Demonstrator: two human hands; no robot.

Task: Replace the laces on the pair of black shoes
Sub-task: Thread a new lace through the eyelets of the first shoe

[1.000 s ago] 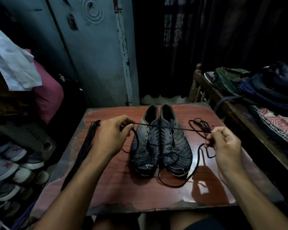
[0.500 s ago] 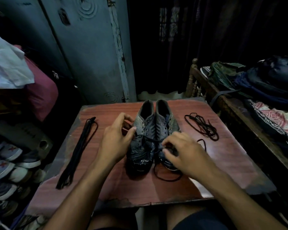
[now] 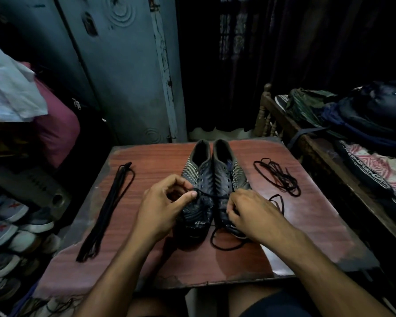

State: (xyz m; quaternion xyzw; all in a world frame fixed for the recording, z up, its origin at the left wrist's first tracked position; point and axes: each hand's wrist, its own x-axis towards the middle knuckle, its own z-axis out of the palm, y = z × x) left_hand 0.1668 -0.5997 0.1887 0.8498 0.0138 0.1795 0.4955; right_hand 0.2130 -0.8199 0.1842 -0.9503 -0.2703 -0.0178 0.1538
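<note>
Both hands are working a lace [image 3: 212,196] across the shoes [image 3: 212,179]: left hand [image 3: 167,207] pinching it, right hand [image 3: 249,213] curled, grip unclear. Next, probably feeding an eyelet.

A blue cupboard [image 3: 114,72] stands behind the worktop [image 3: 151,225]. Sneakers [image 3: 12,227] pile at left; bags [image 3: 373,113] lie on a bed [image 3: 375,165] at right.
</note>
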